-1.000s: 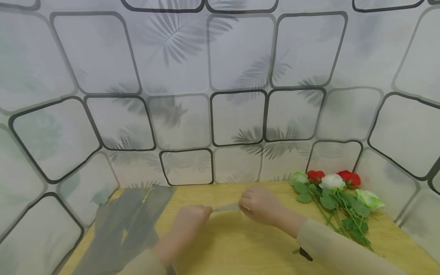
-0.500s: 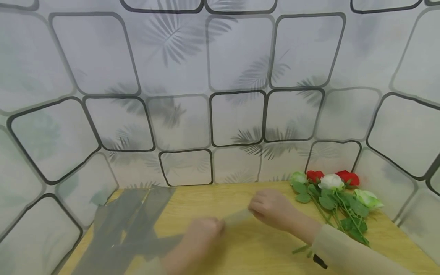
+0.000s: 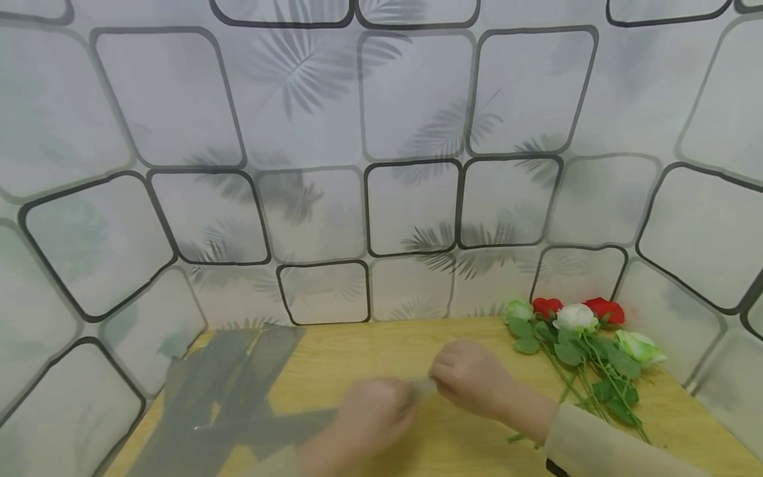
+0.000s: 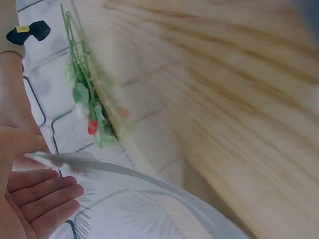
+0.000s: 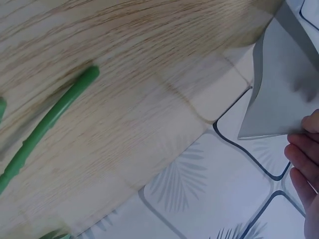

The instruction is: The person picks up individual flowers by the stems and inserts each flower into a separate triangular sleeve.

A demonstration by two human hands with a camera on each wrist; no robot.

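A translucent grey plastic sheet strip [image 3: 424,387] spans the short gap between my two hands above the table. My left hand [image 3: 378,412] holds it on the left; in the left wrist view the strip passes by the hand's fingers [image 4: 47,199], which are bent only a little. My right hand [image 3: 467,377] pinches the strip's other end, and the right wrist view shows its fingertips [image 5: 299,149] at the sheet's edge. A grey length trails left from under my left hand. More grey sheets [image 3: 217,384] lie overlapping on the table's left side.
Artificial roses [image 3: 575,318] in red, white and pale green lie at the right, stems toward me. A cut green stem end [image 5: 55,112] sits near my right forearm. Patterned wall covering [image 3: 411,199] encloses the wooden table [image 3: 477,437] at the back and sides.
My left hand has moved right and toward me, closing in on my right hand. The right hand has shifted slightly right and nearer me. The visible strip between them has shortened.
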